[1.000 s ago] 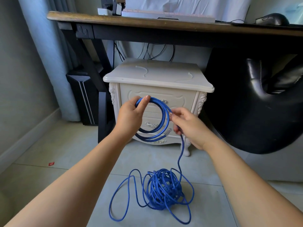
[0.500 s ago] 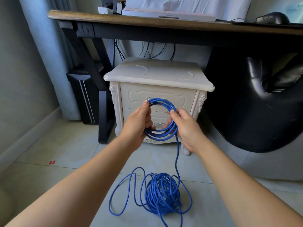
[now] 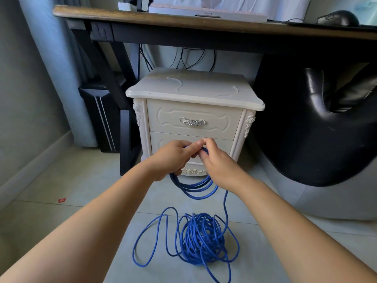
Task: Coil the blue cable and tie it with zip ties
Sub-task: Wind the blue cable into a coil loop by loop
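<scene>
Hands meet low in front of the nightstand (image 3: 193,92) in the head view, and they hide a good deal; the left hand (image 3: 171,158) and the right hand (image 3: 216,164) touch at the top of the coil, so the upper part of the blue cable (image 3: 195,190) shows only as a short arc between the knuckles; the left hand's fingers (image 3: 191,148) curl round the gathered loops, and the right hand's fingers pinch the cable at the same spot; whatever handle the lower drawer has is covered by them.

Several loops hang in a bundle below the hands, off the floor (image 3: 81,180), in front of the nightstand's foot; one strand drops from the right side of the bundle to the loose pile (image 3: 202,240) on the tiles, a tangled heap with wide stray loops on either side; one strand leaves at the bottom edge, so its end cannot be seen.

Both nightstand drawers are shut and their contents hidden; the upper one bears a silver handle (image 3: 192,121).

Across the top runs the desk (image 3: 183,19), with a keyboard (image 3: 204,12) and a mouse (image 3: 338,18) on it; cords hang behind it. A black chair (image 3: 306,129) crowds the right side; a computer tower (image 3: 102,119) stands left of the nightstand, by the curtain (image 3: 51,58); bare tile lies left of the pile, with a small red scrap (image 3: 61,200) near the wall.
</scene>
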Tool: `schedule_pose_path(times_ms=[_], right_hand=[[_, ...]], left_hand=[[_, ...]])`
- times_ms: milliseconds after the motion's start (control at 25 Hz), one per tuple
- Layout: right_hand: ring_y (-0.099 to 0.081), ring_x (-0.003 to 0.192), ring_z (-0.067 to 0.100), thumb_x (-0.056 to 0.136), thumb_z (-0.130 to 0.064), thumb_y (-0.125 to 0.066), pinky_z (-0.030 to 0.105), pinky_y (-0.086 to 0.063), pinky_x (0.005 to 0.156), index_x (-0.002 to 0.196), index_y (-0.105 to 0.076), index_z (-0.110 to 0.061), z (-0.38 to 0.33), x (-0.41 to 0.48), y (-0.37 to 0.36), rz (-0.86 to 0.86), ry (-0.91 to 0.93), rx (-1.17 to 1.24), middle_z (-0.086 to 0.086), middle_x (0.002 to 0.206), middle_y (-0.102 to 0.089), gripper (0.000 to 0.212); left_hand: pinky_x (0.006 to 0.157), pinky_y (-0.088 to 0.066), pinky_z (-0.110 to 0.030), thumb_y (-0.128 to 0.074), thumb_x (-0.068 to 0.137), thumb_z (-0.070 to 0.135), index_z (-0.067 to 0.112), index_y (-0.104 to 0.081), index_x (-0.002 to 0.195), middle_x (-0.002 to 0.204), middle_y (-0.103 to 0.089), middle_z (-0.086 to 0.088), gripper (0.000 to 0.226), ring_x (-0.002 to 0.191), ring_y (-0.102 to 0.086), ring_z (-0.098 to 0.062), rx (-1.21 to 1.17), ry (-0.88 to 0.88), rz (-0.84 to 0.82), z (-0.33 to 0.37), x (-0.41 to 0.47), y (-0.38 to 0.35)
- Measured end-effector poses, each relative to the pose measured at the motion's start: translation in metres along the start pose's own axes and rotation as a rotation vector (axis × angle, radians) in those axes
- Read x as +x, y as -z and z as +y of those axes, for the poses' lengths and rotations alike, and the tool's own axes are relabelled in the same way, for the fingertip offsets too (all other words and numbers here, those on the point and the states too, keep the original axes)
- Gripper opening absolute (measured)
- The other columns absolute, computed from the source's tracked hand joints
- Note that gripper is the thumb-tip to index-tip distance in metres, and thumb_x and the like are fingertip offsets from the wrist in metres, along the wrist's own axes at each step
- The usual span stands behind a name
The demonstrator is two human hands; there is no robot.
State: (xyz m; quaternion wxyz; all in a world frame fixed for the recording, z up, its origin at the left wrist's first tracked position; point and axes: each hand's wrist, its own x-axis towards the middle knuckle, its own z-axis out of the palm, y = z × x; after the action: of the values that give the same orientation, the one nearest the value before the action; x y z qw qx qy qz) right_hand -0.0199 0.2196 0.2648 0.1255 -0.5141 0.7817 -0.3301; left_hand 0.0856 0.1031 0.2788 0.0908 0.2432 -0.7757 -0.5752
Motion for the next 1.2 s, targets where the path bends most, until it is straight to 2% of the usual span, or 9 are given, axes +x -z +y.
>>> schedule_pose_path(times_ms=[120, 200, 360, 440, 520, 720, 800, 960, 1200], right_hand=[[-0.063, 0.073, 0.014, 0.097, -0.033, -0.055, 0.032, -0.053, 0.081, 0.13, -0.042, -0.026, -0.002, -0.002, 0.016, -0.022, -0.067, 0.361, -0.001, 0.095, -0.065, 0.036], [-0.07, 0.084, 0.019, 0.089, -0.034, -0.066, 0.035, -0.053, 0.091, 0.134, -0.048, -0.02, 0.003, -0.003, 0.028, -0.083, -0.124, 0.634, 0.005, 0.095, -0.072, 0.05], [-0.062, 0.12, 0.022, 0.058, -0.067, -0.079, 0.041, -0.043, 0.105, 0.131, -0.057, -0.025, 0.029, -0.007, 0.035, -0.372, -0.179, 0.801, 0.007, 0.124, -0.068, 0.088], [-0.056, 0.127, 0.021, 0.054, -0.058, -0.086, 0.039, -0.039, 0.108, 0.136, -0.053, -0.024, 0.039, -0.008, 0.037, -0.486, -0.177, 0.841, 0.006, 0.134, -0.062, 0.094], [-0.056, 0.127, 0.022, 0.057, -0.048, -0.089, 0.04, -0.037, 0.111, 0.137, -0.053, -0.021, 0.041, -0.007, 0.037, -0.511, -0.166, 0.862, 0.007, 0.135, -0.061, 0.092], [-0.051, 0.13, 0.035, 0.054, -0.067, -0.081, 0.054, -0.026, 0.117, 0.128, -0.057, -0.019, 0.04, -0.003, 0.025, -0.45, -0.142, 0.91, 0.01, 0.13, -0.065, 0.091], [-0.05, 0.13, 0.033, 0.052, -0.067, -0.082, 0.051, -0.026, 0.116, 0.131, -0.055, -0.018, 0.039, -0.003, 0.025, -0.485, -0.125, 0.996, 0.013, 0.132, -0.063, 0.097], [-0.064, 0.109, 0.017, 0.047, -0.05, -0.092, 0.031, -0.051, 0.097, 0.123, -0.057, -0.013, 0.031, -0.002, 0.025, -0.484, -0.113, 1.038, 0.009, 0.111, -0.069, 0.092], [-0.063, 0.073, 0.018, 0.07, -0.024, -0.077, 0.031, -0.041, 0.07, 0.112, -0.062, -0.011, 0.024, 0.005, 0.016, -0.247, -0.221, 1.051, 0.007, 0.075, -0.068, 0.046]], left_hand=[[0.043, -0.018, -0.025, -0.051, 0.098, 0.046, 0.011, -0.057, 0.079, 0.055, -0.027, 0.004, 0.04, 0.047, -0.019, -0.013, -0.094, -0.064, 0.04, 0.0, 0.003, -0.003], [0.041, -0.017, -0.023, -0.052, 0.098, 0.043, 0.011, -0.057, 0.08, 0.052, -0.026, 0.007, 0.037, 0.045, -0.018, -0.011, -0.172, -0.065, 0.059, -0.001, 0.004, -0.002], [0.039, -0.015, -0.019, -0.051, 0.099, 0.04, 0.015, -0.045, 0.07, 0.052, -0.023, 0.008, 0.039, 0.042, -0.017, -0.008, -0.362, -0.017, 0.125, -0.003, 0.006, 0.006], [0.039, -0.014, -0.019, -0.051, 0.099, 0.041, 0.017, -0.044, 0.068, 0.054, -0.022, 0.008, 0.04, 0.042, -0.017, -0.007, -0.451, 0.011, 0.139, -0.005, 0.008, 0.011], [0.038, -0.015, -0.018, -0.051, 0.099, 0.043, 0.019, -0.043, 0.066, 0.054, -0.022, 0.008, 0.041, 0.041, -0.017, -0.006, -0.519, 0.034, 0.144, -0.006, 0.009, 0.013], [0.037, -0.015, -0.018, -0.051, 0.099, 0.043, 0.019, -0.044, 0.067, 0.051, -0.023, 0.008, 0.041, 0.039, -0.018, -0.006, -0.575, 0.072, 0.163, -0.007, 0.012, 0.006], [0.037, -0.015, -0.018, -0.051, 0.099, 0.043, 0.019, -0.043, 0.066, 0.05, -0.024, 0.009, 0.042, 0.038, -0.018, -0.006, -0.588, 0.078, 0.176, -0.007, 0.012, 0.007], [0.036, -0.016, -0.018, -0.051, 0.099, 0.044, 0.019, -0.043, 0.066, 0.049, -0.024, 0.009, 0.042, 0.038, -0.018, -0.006, -0.6, 0.093, 0.198, -0.007, 0.011, 0.009], [0.041, -0.012, -0.019, -0.054, 0.095, 0.051, 0.016, -0.048, 0.069, 0.053, -0.023, 0.007, 0.043, 0.044, -0.015, -0.008, -0.642, 0.147, 0.148, 0.0, 0.004, 0.008]])
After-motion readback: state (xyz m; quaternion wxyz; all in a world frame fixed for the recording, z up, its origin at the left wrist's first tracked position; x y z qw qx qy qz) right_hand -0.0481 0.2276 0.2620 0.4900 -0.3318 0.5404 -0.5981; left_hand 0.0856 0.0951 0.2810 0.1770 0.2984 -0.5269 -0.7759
